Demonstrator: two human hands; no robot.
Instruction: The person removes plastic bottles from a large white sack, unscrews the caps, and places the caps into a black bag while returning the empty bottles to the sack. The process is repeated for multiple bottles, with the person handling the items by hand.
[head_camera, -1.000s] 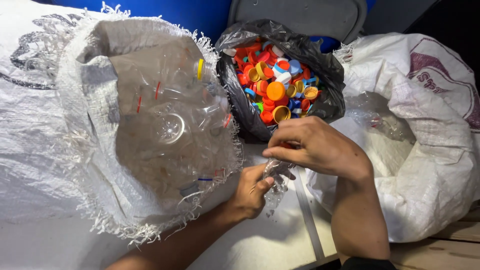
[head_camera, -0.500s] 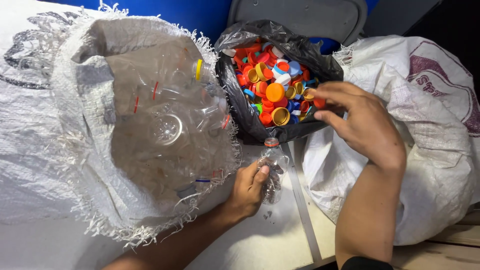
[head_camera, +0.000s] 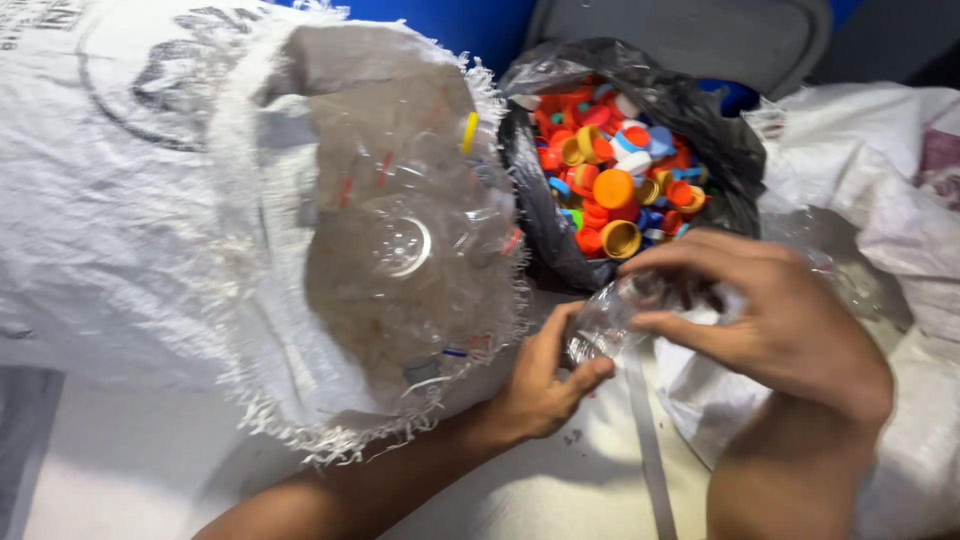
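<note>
While head view looks down: left hand (head_camera: 540, 385) closed around base of clear plastic bottle (head_camera: 608, 318); right hand (head_camera: 770, 320) fingers curled over upper end. Bottle sits between white woven sack (head_camera: 150, 230) and black bag of coloured caps (head_camera: 720, 140).

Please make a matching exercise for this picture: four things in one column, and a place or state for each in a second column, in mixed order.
Things:
1. clear crushed plastic bottle
2. black plastic bag
3. big white woven sack
4. yellow bottle cap

Places or states:
A. at left, full of clear bottles
B. held between left hand and right hand
C. lies among coloured caps
D. open, holds the caps

Pairs: 1-B, 2-D, 3-A, 4-C
</note>
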